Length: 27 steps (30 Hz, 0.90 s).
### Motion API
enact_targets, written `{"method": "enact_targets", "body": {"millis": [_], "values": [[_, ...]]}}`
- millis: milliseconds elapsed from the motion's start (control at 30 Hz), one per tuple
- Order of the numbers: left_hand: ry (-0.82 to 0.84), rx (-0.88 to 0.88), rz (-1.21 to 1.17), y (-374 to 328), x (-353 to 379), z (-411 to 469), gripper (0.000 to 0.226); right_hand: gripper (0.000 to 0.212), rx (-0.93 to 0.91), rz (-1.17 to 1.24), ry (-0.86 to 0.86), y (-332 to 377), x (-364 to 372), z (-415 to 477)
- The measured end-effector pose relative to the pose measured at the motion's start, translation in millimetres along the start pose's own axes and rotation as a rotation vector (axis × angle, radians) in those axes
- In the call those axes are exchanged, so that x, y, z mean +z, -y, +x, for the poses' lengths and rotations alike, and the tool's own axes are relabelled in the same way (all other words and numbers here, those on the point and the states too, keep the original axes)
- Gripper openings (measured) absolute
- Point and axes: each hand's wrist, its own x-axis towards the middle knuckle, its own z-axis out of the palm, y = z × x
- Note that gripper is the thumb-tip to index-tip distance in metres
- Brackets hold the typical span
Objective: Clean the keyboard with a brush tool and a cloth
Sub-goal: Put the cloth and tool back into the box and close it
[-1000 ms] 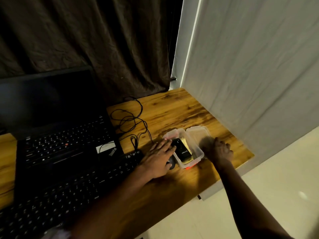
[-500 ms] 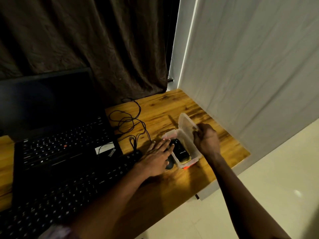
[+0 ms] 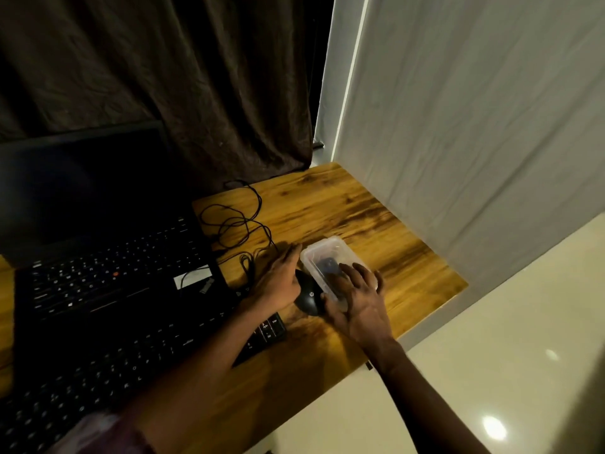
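Note:
A black external keyboard (image 3: 98, 371) lies at the desk's near left, in front of an open black laptop (image 3: 108, 273). A small clear plastic box (image 3: 327, 253) with dark items inside sits on the wooden desk (image 3: 376, 231), its lid down. My right hand (image 3: 360, 296) presses on the lid with fingers spread. My left hand (image 3: 278, 280) rests flat against the box's left side, partly over a black mouse (image 3: 307, 298). I see no brush or cloth outside the box.
A tangle of black cable (image 3: 235, 224) lies behind my left hand. A dark curtain hangs behind the desk and a white sheet along its right side. The desk edge drops to a pale floor at the right and front.
My right hand has swung the box's lid from lying open on the right, over the box, down to closed, and now lies on it. My left hand stayed beside the box.

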Motion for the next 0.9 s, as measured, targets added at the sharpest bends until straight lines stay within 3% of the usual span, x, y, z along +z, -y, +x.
{"method": "enact_targets", "body": {"millis": [100, 333, 467, 567, 633, 700, 800, 900], "values": [[0.025, 0.041, 0.014, -4, 0, 4, 0.075, 0.054, -0.014, -0.001, 0.025, -2, -2, -3], [0.092, 0.096, 0.055, -6, 7, 24, 0.046, 0.05, -0.029, -0.01, 0.039, 1, -6, -14], [0.056, 0.105, 0.139, -15, 8, 32, 0.047, 0.033, -0.033, 0.316, -0.194, -11, -5, -24], [0.04, 0.132, 0.189, -25, 10, 36, 0.072, 0.029, 0.24, 0.463, -0.425, -19, -5, -30], [0.075, 0.141, 0.247, -31, 12, 38, 0.086, 0.021, 0.502, 0.579, -0.471, -19, -6, -34], [0.125, 0.135, 0.258, -35, 16, 41, 0.088, 0.018, 0.68, 0.711, -0.375, -15, -6, -36], [0.134, 0.099, 0.226, -40, 22, 43, 0.084, 0.027, 0.789, 0.825, -0.196, -9, -2, -35], [0.078, 0.071, 0.273, -44, 26, 41, 0.081, 0.029, 0.914, 0.954, -0.138, -8, -2, -31]]}}
